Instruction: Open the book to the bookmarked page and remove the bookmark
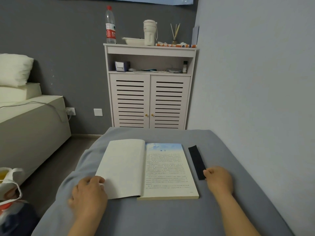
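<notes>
A book (146, 169) lies open on the grey-blue sheet, a blank page on the left and a printed page with a blue-sky header on the right. A dark, narrow bookmark (196, 160) lies flat on the sheet just right of the book, apart from it. My right hand (219, 180) rests at the bookmark's near end, fingers curled, its fingertips touching that end. My left hand (88, 193) rests on the lower left corner of the left page, fingers loosely bent.
The sheet-covered surface (153, 217) runs along the wall on the right. A white louvred cabinet (150, 99) stands beyond it, with a water bottle (110, 26) and a cup on top. A bed (30, 120) stands to the left. A white bag (10, 181) sits at lower left.
</notes>
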